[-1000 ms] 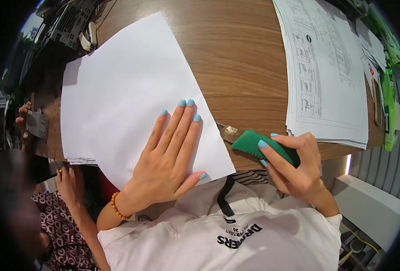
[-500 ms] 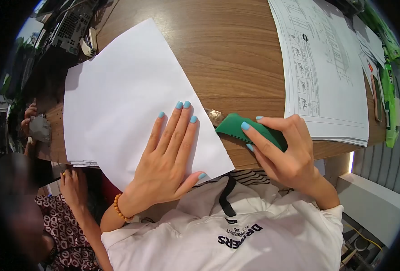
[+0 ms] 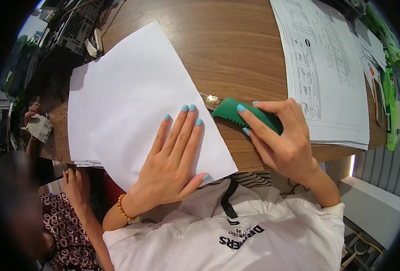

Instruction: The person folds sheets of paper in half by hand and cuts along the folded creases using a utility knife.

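Observation:
My left hand (image 3: 170,153) lies flat on a large white sheet of paper (image 3: 123,86), fingers stretched out and thumb spread near its lower corner. Other sheets show under its lower left edge. In my right hand (image 3: 290,135) is what looks like a green-handled utility knife (image 3: 245,113), with ribs along the lower side of its grip. The index finger rests along its top. A short shiny metallic part (image 3: 211,101) sticks out from the handle toward the paper's right edge. Whether it touches the paper is hard to tell.
A stack of printed drawings (image 3: 326,81) lies on the right of the wooden desk (image 3: 227,40). A stapler (image 3: 94,44) and black computer equipment (image 3: 76,27) stand at the upper left. At the left, another person's hand (image 3: 76,183) is near the desk edge, beside a small whitish block (image 3: 40,128).
My right hand and the green-handled knife have moved up along the paper's right edge, away from my body. My left hand stays flat on the paper. The view has shifted slightly.

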`<state>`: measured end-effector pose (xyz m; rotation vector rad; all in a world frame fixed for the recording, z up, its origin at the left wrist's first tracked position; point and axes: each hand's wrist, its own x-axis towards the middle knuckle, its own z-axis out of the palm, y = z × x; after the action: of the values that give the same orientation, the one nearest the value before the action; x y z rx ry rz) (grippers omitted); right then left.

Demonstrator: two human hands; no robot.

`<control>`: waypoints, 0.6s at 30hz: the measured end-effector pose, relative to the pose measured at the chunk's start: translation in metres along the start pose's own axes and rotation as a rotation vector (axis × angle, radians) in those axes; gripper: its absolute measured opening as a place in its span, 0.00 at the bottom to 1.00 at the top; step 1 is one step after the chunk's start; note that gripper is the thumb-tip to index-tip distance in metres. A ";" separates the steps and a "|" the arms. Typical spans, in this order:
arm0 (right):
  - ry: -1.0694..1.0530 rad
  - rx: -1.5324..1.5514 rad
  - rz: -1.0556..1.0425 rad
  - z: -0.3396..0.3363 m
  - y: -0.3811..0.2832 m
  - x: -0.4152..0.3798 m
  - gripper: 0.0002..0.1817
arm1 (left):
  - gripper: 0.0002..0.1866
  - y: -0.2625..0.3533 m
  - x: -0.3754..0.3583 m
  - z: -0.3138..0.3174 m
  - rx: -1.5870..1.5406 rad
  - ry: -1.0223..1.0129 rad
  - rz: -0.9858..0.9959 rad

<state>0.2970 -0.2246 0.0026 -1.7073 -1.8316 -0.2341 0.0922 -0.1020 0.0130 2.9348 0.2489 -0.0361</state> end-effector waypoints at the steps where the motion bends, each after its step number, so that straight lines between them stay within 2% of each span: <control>1: -0.002 -0.005 -0.001 0.001 0.001 0.002 0.22 | 0.38 0.000 0.000 0.000 -0.006 -0.013 0.004; 9: -0.009 -0.065 -0.015 0.007 0.004 0.017 0.23 | 0.37 0.001 -0.002 -0.005 -0.039 -0.003 -0.004; 11: -0.066 -0.120 -0.020 0.003 0.003 0.023 0.21 | 0.37 -0.001 -0.001 -0.012 -0.052 -0.004 -0.004; 14: -0.142 -0.194 -0.101 -0.002 0.006 0.027 0.20 | 0.33 -0.013 0.004 -0.041 -0.276 -0.145 0.026; 15: -0.131 -0.197 -0.115 -0.003 0.008 0.028 0.20 | 0.33 -0.016 0.009 -0.041 -0.264 -0.133 0.019; 17: -0.172 -0.194 -0.165 -0.004 0.011 0.029 0.20 | 0.32 -0.022 0.022 -0.027 -0.135 0.232 -0.198; 18: -0.164 -0.198 -0.187 -0.004 0.011 0.029 0.20 | 0.32 -0.026 0.030 -0.017 0.007 0.299 -0.240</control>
<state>0.3094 -0.2003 0.0183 -1.7301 -2.1544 -0.3722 0.1175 -0.0686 0.0236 2.8906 0.6439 0.3688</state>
